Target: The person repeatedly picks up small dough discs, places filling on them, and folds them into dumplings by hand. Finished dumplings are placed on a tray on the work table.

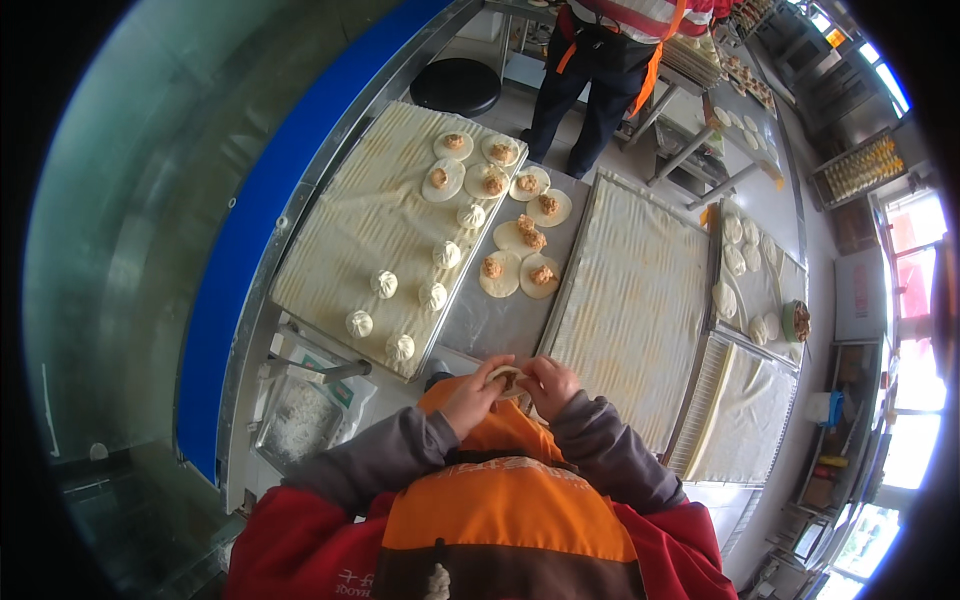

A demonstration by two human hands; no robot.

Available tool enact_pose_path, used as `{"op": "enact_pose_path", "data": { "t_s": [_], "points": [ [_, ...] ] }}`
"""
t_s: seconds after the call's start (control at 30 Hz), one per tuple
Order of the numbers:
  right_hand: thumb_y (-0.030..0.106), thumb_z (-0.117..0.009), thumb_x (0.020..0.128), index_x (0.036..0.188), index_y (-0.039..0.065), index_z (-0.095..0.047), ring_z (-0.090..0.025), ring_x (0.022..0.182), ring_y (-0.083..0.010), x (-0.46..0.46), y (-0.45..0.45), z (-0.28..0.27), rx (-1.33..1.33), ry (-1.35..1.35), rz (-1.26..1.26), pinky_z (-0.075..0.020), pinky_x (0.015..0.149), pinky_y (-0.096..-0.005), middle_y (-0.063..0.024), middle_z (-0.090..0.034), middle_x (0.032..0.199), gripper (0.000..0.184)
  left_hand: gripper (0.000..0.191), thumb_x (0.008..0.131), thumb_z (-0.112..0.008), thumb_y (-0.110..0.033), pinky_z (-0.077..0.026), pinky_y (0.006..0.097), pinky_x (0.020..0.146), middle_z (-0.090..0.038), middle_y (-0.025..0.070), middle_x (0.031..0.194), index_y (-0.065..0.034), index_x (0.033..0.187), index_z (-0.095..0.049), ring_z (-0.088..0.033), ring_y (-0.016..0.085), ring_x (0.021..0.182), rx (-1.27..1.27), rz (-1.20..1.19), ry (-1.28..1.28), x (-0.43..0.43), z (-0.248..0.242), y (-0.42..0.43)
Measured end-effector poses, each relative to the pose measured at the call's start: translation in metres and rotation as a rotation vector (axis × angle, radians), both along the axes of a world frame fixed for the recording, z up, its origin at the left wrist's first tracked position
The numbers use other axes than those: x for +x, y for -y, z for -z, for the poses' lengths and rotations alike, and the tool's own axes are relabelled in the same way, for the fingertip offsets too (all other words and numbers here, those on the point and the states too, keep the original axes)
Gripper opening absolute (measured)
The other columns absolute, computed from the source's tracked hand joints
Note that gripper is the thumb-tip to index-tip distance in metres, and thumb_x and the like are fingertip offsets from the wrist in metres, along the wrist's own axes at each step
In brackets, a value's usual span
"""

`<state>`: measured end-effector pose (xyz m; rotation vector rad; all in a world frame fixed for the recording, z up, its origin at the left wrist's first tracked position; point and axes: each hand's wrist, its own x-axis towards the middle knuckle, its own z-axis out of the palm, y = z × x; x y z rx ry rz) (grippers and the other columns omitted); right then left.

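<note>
Close to my apron, a round dough wrapper with meat filling (507, 381) is between my two hands. My left hand (474, 399) cups it from the left, thumb near the filling. On the other side, the fingers of my right hand (550, 384) pinch the wrapper's edge. Flat wrappers topped with filling (541, 274) lie beyond on the bare metal tabletop (480, 330). To the left, several pleated buns (433, 295) sit on a cloth-lined tray (337, 255), with more filled wrappers (442, 180) at its far end.
A second cloth-lined tray (637, 300) is on the right, with dough pieces (739, 247) and a green bowl of filling (796, 321) past it. A blue conveyor belt (247, 202) runs along the left. Ahead stand a black stool (455, 86) and another person (592, 90).
</note>
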<state>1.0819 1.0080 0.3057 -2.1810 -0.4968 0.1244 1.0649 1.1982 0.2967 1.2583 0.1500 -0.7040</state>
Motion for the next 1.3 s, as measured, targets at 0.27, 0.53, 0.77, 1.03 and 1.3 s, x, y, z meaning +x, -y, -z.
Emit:
{"op": "enact_pose_path", "data": {
  "t_s": [0.27, 0.53, 0.77, 1.03, 1.3],
  "points": [
    [0.007, -0.068, 0.080, 0.092, 0.003, -0.060, -0.062, 0.076, -0.0321, 0.012, 0.000, -0.016, -0.042, 0.069, -0.067, -0.0515, 0.066, -0.0380, -0.0126, -0.060, 0.082, 0.015, 0.033, 0.097, -0.042, -0.001, -0.048, 0.0276, 0.065, -0.057, 0.0103, 0.102, -0.0097, 0.128, -0.047, -0.056, 0.017, 0.077, 0.050, -0.078, 0.254, -0.006, 0.013, 0.010],
    [0.010, -0.059, 0.086, 0.092, 0.003, -0.059, -0.058, 0.076, -0.0377, 0.009, -0.005, -0.010, 0.057, 0.004, -0.038, -0.0486, 0.065, -0.0435, -0.0152, -0.058, 0.082, 0.009, 0.022, 0.099, -0.044, -0.016, -0.051, 0.0291, 0.069, -0.057, 0.0085, 0.102, -0.0039, 0.117, -0.050, -0.059, 0.016, 0.085, -0.062, 0.049, 0.114, 0.007, 0.001, 0.003],
    [0.008, -0.068, 0.079, 0.092, 0.003, -0.061, -0.062, 0.073, -0.0332, 0.014, -0.012, -0.012, -0.098, 0.226, -0.112, -0.0509, 0.063, -0.0384, -0.0136, -0.060, 0.080, 0.015, 0.047, 0.103, -0.032, -0.049, -0.051, 0.0268, 0.058, -0.059, 0.0037, 0.094, -0.0078, 0.109, -0.055, -0.059, 0.013, 0.076, -0.246, -0.181, -0.208, 0.007, 0.018, 0.010],
    [0.008, -0.069, 0.077, 0.090, 0.003, -0.060, -0.060, 0.072, -0.0321, 0.018, -0.005, -0.012, -0.087, 0.290, -0.177, -0.0509, 0.064, -0.0390, -0.0119, -0.057, 0.079, 0.017, 0.047, 0.100, -0.041, -0.052, -0.042, 0.0232, 0.043, -0.060, 0.0019, 0.080, -0.0083, 0.105, -0.057, -0.057, 0.011, 0.060, -0.247, -0.266, -0.285, 0.005, 0.057, 0.019],
    [0.004, -0.061, 0.075, 0.093, 0.004, -0.060, -0.060, 0.074, -0.0331, 0.022, -0.001, -0.015, -0.029, 0.225, -0.166, -0.0510, 0.065, -0.0398, -0.0125, -0.057, 0.080, 0.018, 0.050, 0.100, -0.038, -0.055, -0.039, 0.0226, 0.040, -0.059, 0.0005, 0.073, -0.0090, 0.103, -0.058, -0.055, 0.010, 0.052, -0.046, -0.160, -0.073, 0.010, 0.010, 0.018]
  ]
}}
